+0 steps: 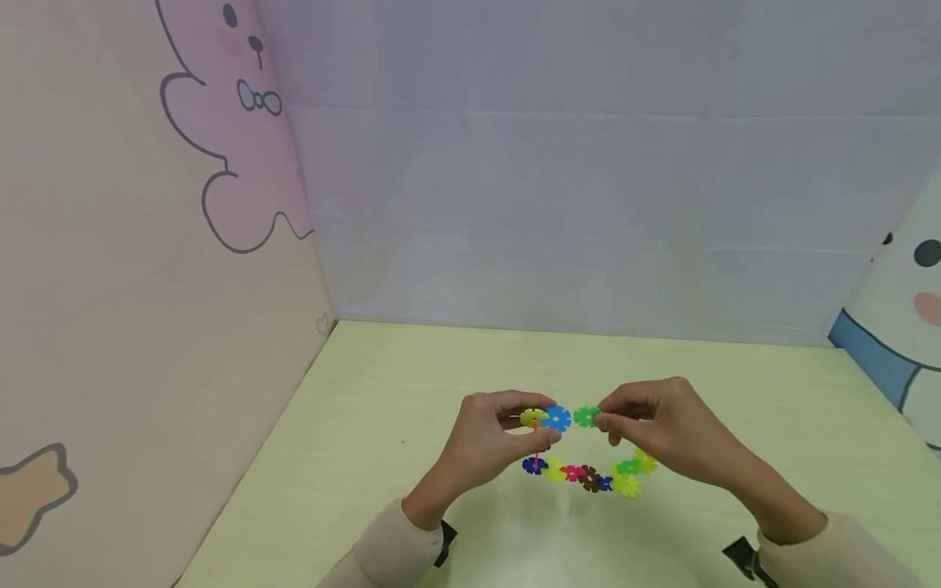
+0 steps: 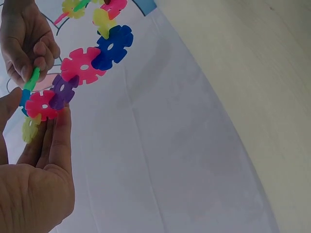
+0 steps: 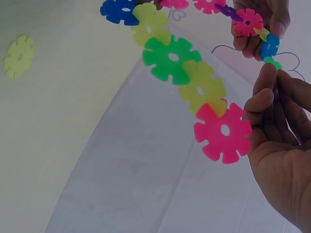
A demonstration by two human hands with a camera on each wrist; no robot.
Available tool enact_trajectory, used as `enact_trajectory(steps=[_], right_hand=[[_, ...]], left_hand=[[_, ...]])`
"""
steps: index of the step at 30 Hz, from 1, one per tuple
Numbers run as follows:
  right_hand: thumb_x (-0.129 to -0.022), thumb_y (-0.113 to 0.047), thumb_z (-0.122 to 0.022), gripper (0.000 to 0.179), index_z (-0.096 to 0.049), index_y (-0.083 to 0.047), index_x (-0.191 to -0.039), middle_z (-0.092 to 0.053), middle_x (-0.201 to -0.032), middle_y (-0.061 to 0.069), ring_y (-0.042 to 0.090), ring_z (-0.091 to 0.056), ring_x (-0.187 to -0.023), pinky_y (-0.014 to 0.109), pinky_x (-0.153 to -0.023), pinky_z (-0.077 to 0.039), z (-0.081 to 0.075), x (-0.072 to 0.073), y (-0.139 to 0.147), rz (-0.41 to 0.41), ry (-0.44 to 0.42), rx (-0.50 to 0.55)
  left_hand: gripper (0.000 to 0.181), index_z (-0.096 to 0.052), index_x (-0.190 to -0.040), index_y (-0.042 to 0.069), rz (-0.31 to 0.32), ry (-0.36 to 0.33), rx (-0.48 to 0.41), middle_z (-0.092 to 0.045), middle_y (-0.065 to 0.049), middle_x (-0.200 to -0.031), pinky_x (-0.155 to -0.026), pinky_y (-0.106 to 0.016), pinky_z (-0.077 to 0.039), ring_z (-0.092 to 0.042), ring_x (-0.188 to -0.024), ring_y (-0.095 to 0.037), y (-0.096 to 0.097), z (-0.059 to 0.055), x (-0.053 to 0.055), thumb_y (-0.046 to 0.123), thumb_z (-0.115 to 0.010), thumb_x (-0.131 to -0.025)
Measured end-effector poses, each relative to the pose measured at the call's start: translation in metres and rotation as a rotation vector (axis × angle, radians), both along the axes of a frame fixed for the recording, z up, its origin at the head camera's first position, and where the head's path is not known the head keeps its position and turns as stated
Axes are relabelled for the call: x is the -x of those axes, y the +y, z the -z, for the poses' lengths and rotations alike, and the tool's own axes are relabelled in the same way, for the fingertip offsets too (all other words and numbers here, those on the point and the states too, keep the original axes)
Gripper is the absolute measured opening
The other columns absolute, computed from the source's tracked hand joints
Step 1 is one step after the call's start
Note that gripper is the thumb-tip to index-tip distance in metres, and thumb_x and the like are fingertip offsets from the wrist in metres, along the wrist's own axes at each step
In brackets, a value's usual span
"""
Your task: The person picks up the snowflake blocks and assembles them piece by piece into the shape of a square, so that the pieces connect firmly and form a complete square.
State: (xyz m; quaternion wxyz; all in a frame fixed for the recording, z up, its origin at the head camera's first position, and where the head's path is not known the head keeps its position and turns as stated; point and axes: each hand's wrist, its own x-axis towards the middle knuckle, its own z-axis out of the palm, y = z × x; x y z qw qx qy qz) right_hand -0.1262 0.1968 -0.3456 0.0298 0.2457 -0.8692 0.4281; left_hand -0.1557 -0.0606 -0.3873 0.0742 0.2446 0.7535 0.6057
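Observation:
A chain of slotted plastic snowflake discs hangs above the table in an arc. My left hand grips one end of it between thumb and fingers, around a blue disc and a yellow disc. My right hand pinches a green disc by its edge, close to the blue one; whether the two touch, I cannot tell. Beyond the left fingers, the chain continues with a purple disc and a pink disc. Another pink disc forms its other end, beside my right hand.
A single pale yellow disc lies on the light table below the chain. A pale cloth wall closes the back. At the left stands a panel with cartoon figures, and another printed panel at the right.

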Motion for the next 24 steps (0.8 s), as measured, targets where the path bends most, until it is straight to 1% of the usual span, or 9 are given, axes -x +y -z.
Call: enact_trajectory(steps=[3, 8, 12, 14, 19, 22, 24], right_hand=[[-0.095, -0.011, -0.074, 0.008, -0.077, -0.018, -0.093, -0.071, -0.073, -0.013, 0.005, -0.069, -0.067, 0.025, -0.064, -0.058, 0.0022, 0.0001, -0.0002, -0.017, 0.005, 0.005], [-0.095, -0.010, -0.074, 0.009, -0.077, -0.018, -0.093, -0.072, -0.074, -0.013, 0.005, -0.068, -0.067, 0.026, -0.064, -0.059, 0.0056, 0.0006, -0.0006, -0.030, -0.002, -0.004], [-0.095, -0.011, -0.074, 0.008, -0.077, -0.018, -0.093, -0.072, -0.074, -0.013, 0.005, -0.069, -0.067, 0.026, -0.063, -0.059, 0.0060, -0.0001, -0.0012, -0.025, -0.021, -0.016], [-0.095, -0.012, -0.074, 0.007, -0.077, -0.018, -0.093, -0.072, -0.074, -0.013, 0.004, -0.069, -0.068, 0.025, -0.064, -0.059, 0.0058, -0.0007, -0.0015, -0.024, -0.025, -0.019], [-0.095, -0.012, -0.075, 0.007, -0.077, -0.018, -0.092, -0.073, -0.074, -0.012, 0.004, -0.069, -0.068, 0.025, -0.064, -0.060, 0.0075, -0.0011, -0.0027, -0.028, -0.006, -0.012], [-0.094, -0.011, -0.076, 0.009, -0.077, -0.019, -0.091, -0.073, -0.073, -0.012, 0.002, -0.069, -0.067, 0.025, -0.063, -0.059, 0.0095, -0.0008, -0.0039, -0.029, 0.018, -0.009], [-0.093, -0.011, -0.076, 0.010, -0.077, -0.020, -0.090, -0.073, -0.072, -0.011, 0.002, -0.069, -0.067, 0.025, -0.063, -0.059, 0.0107, -0.0004, -0.0048, -0.028, 0.028, -0.004]], left_hand=[[0.030, -0.077, -0.117, 0.014, 0.018, -0.021, -0.018, -0.079, -0.008, -0.107, -0.080, -0.024, -0.064, -0.080, -0.086, -0.015, 0.0015, 0.0012, -0.0010, 0.018, -0.083, -0.088], [0.030, -0.077, -0.118, 0.014, 0.048, -0.043, -0.044, -0.079, -0.009, -0.105, -0.074, -0.028, -0.065, -0.080, -0.081, -0.013, 0.0039, 0.0018, -0.0026, 0.016, -0.082, -0.089], [0.030, -0.077, -0.119, 0.013, 0.055, -0.035, -0.039, -0.079, -0.010, -0.105, -0.074, -0.028, -0.065, -0.079, -0.078, -0.012, 0.0053, 0.0022, -0.0033, 0.014, -0.082, -0.089], [0.030, -0.076, -0.119, 0.012, 0.060, -0.029, -0.038, -0.079, -0.010, -0.104, -0.073, -0.028, -0.065, -0.079, -0.077, -0.014, 0.0061, 0.0029, -0.0034, 0.014, -0.082, -0.089], [0.028, -0.077, -0.116, 0.010, 0.058, 0.013, -0.023, -0.080, -0.011, -0.101, -0.074, -0.027, -0.064, -0.079, -0.075, -0.012, 0.0080, 0.0046, -0.0037, 0.015, -0.082, -0.089], [0.027, -0.078, -0.114, 0.010, 0.035, 0.074, 0.019, -0.081, -0.008, -0.101, -0.081, -0.024, -0.063, -0.078, -0.077, -0.006, 0.0089, 0.0057, -0.0036, 0.017, -0.083, -0.089], [0.027, -0.079, -0.114, 0.010, 0.021, 0.109, 0.045, -0.081, -0.007, -0.103, -0.086, -0.023, -0.062, -0.078, -0.082, -0.005, 0.0093, 0.0066, -0.0033, 0.019, -0.083, -0.089]])
